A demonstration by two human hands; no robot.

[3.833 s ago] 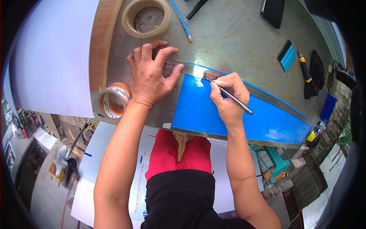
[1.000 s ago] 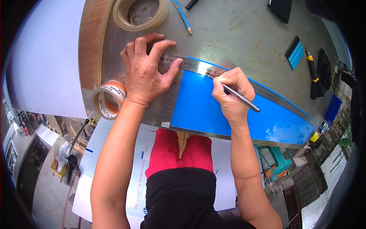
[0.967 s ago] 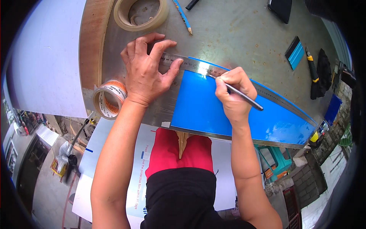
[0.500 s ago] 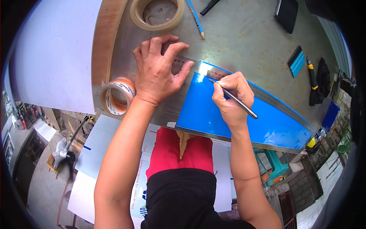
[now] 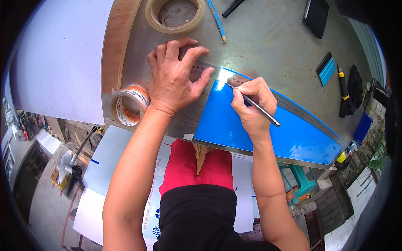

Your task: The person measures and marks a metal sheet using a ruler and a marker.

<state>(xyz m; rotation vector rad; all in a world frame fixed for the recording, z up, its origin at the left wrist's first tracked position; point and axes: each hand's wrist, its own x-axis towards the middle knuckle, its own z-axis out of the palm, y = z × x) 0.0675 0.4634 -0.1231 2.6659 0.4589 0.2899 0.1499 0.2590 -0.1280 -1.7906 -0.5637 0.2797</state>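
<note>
A long steel ruler (image 5: 289,102) lies along the far edge of a glossy blue sheet (image 5: 238,125) on the metal table. My left hand (image 5: 175,75) rests over the ruler's left end, fingers spread and bent, thumb and fingertips pressing down. My right hand (image 5: 255,102) is closed around a slim dark pen (image 5: 261,109). Its pointed tip touches the sheet beside the ruler's near edge, close to the sheet's left end. Part of the ruler is hidden under my left hand.
A large tape roll (image 5: 175,29), a blue pencil (image 5: 217,23) and a phone (image 5: 315,17) lie farther back. An orange-and-white tape roll (image 5: 130,105) stands by my left wrist. Rightward are a blue squeegee (image 5: 326,71), a yellow-black cutter (image 5: 343,85) and dark cloth (image 5: 354,90).
My right hand and the pen tip have shifted slightly left along the ruler's edge. My left hand holds its place on the ruler. The view has moved a little.
</note>
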